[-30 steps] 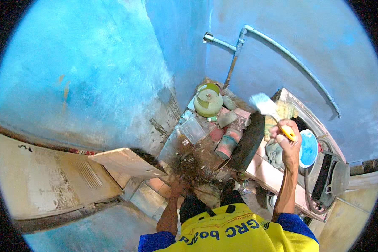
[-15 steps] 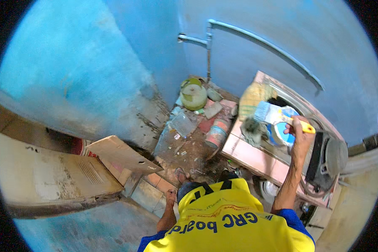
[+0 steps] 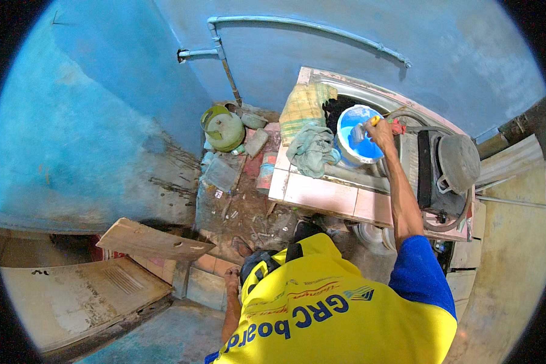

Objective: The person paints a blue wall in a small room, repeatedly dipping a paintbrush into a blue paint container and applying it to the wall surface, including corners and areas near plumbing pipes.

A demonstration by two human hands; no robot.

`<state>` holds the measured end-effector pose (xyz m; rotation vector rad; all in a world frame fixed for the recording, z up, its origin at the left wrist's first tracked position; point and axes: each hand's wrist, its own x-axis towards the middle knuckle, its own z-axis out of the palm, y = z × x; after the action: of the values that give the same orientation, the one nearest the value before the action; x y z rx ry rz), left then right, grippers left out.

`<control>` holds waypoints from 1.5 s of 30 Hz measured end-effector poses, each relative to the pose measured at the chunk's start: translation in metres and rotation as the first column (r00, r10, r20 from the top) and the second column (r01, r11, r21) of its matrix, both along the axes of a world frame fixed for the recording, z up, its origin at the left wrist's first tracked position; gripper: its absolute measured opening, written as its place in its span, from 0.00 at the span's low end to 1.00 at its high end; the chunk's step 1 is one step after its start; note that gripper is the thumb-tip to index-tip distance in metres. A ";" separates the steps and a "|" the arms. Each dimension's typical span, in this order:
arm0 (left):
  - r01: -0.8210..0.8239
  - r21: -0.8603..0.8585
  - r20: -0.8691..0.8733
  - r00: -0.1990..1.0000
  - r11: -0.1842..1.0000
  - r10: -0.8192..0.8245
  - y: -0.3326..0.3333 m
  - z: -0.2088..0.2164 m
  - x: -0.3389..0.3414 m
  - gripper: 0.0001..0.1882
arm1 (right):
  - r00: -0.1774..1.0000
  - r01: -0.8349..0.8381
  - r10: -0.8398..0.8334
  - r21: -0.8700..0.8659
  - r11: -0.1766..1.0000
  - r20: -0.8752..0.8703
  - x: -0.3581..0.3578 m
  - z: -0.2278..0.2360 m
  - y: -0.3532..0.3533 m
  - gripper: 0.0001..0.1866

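Observation:
My right hand (image 3: 381, 134) is closed round the yellow handle of a paintbrush (image 3: 375, 121). The brush's head points down into a white bucket (image 3: 363, 110) of bright blue paint, inside its rim. This bucket stands at the sink end of a pink-tiled counter (image 3: 321, 193). Beside it lies a crumpled grey-green cloth (image 3: 312, 150), with a yellow checked cloth (image 3: 306, 104) behind. Low by my leg, my left hand (image 3: 231, 279) has curled fingers near a tiled ledge (image 3: 206, 287); whether anything is in them is hidden.
On the counter's right sit a black stove (image 3: 432, 176) and a grey pot (image 3: 458, 161). A green gas cylinder (image 3: 224, 130) stands in the far corner amid floor debris. At left, a wooden board (image 3: 155, 238) leans near a stained pale panel (image 3: 91, 297). A pipe (image 3: 297, 22) runs along the blue wall.
My right hand has brought the brush from above the bucket's side down into it, its bristles turned downward. The view has swung to the right; my left hand stays low.

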<state>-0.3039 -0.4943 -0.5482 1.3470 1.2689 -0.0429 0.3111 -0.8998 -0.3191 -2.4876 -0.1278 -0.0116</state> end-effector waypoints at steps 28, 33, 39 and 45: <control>-0.118 -0.106 0.252 0.957 0.987 0.141 -0.036 -0.011 -0.043 0.08 | 0.998 0.001 -0.010 -0.165 0.986 -0.055 0.022 -0.092 -0.023 0.17; -0.071 -0.028 0.178 0.981 0.997 0.074 -0.034 -0.019 -0.045 0.08 | 0.985 0.036 -0.053 -0.101 0.994 -0.166 0.015 -0.080 -0.019 0.17; -0.149 0.082 0.086 0.986 0.985 0.141 -0.044 -0.072 -0.087 0.07 | 0.996 -0.032 0.028 -0.055 0.998 -0.088 0.020 -0.032 -0.008 0.19; 0.043 0.120 -0.094 0.995 0.992 -0.032 -0.051 0.032 -0.022 0.04 | 0.974 0.116 -0.062 -0.248 0.962 0.217 -0.030 0.068 -0.021 0.25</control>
<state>-0.3255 -0.5449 -0.5157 1.4883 1.3413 -0.0548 0.2815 -0.9207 -0.2511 -2.7475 -0.1102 -0.3131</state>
